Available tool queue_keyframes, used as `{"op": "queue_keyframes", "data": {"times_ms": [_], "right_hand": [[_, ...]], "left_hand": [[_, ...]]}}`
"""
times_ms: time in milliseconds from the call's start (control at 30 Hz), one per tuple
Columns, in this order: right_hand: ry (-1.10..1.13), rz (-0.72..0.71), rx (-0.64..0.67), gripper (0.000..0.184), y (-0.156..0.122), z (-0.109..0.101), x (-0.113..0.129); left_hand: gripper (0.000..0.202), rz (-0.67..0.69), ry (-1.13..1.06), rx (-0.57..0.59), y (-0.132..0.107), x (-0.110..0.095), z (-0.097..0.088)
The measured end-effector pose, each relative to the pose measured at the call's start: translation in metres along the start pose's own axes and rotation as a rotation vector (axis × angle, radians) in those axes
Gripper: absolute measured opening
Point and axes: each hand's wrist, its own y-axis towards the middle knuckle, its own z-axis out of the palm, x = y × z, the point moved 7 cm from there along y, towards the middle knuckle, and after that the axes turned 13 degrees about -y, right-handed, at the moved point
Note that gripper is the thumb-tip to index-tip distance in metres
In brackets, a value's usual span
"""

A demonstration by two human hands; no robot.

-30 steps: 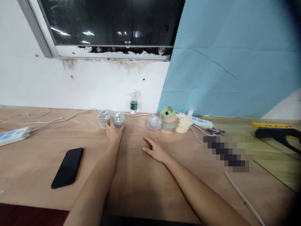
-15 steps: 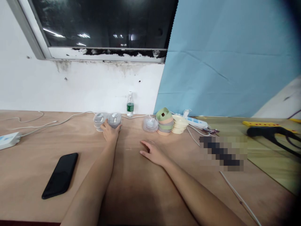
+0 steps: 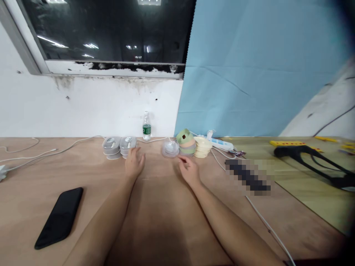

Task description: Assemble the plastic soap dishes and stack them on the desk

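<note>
Two short stacks of containers with grey see-through lids, a left one (image 3: 111,148) and a right one (image 3: 128,144), stand side by side near the wall. My left hand (image 3: 134,163) is just in front of the right stack, fingers apart and holding nothing; whether a fingertip touches the stack I cannot tell. Clear round plastic pieces (image 3: 170,149) are nested by a stack of green, peach and grey bowls (image 3: 188,148). Cream-coloured cups or bowls (image 3: 203,147) are stacked beside them. My right hand (image 3: 190,170) is open, fingers slightly curled, its fingertips close to the front of the coloured stack.
A water bottle (image 3: 146,127) stands against the wall. A black phone (image 3: 59,218) lies at left on the table (image 3: 149,221). White cables and a power strip (image 3: 222,144) run along the back. At right are a black strap-like frame (image 3: 294,153) and a yellow strip (image 3: 288,144).
My left hand has come away from the grey-lidded containers, its fingers off their lids. My right hand has moved forward to the coloured stack. The view has shifted slightly right.
</note>
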Motion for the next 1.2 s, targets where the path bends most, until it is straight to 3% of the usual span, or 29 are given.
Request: {"op": "queue_keyframes", "data": {"times_ms": [100,167,267,367,600,767,967,1200], "right_hand": [[-0.141,0.101,-0.307,0.025,0.012,-0.038,-0.042],[-0.227,0.205,-0.433,0.03,0.017,-0.057,-0.075],[-0.338,0.335,-0.534,0.038,0.02,-0.072,-0.114],[-0.387,0.341,-0.523,0.047,0.027,-0.071,-0.129],[-0.421,0.25,-0.357,0.062,0.044,-0.048,-0.122],[-0.448,0.297,-0.258,0.06,0.044,-0.037,-0.13],[-0.458,0.287,-0.284,0.052,0.042,-0.041,-0.134],[-0.373,0.413,-0.388,0.04,0.036,-0.053,-0.149]], "left_hand": [[0.031,0.029,0.01,0.337,-0.011,-0.013,0.032],[0.031,0.033,0.033,0.516,-0.022,-0.02,0.048],[0.031,0.06,0.024,0.632,-0.035,-0.033,0.058],[0.032,0.069,-0.009,0.68,-0.044,-0.043,0.06],[0.034,0.044,-0.053,0.705,-0.048,-0.047,0.058],[0.034,0.019,-0.076,0.702,-0.045,-0.047,0.057],[0.036,0.037,-0.125,0.699,-0.044,-0.053,0.053],[0.036,0.03,-0.138,0.712,-0.044,-0.054,0.053]]}}
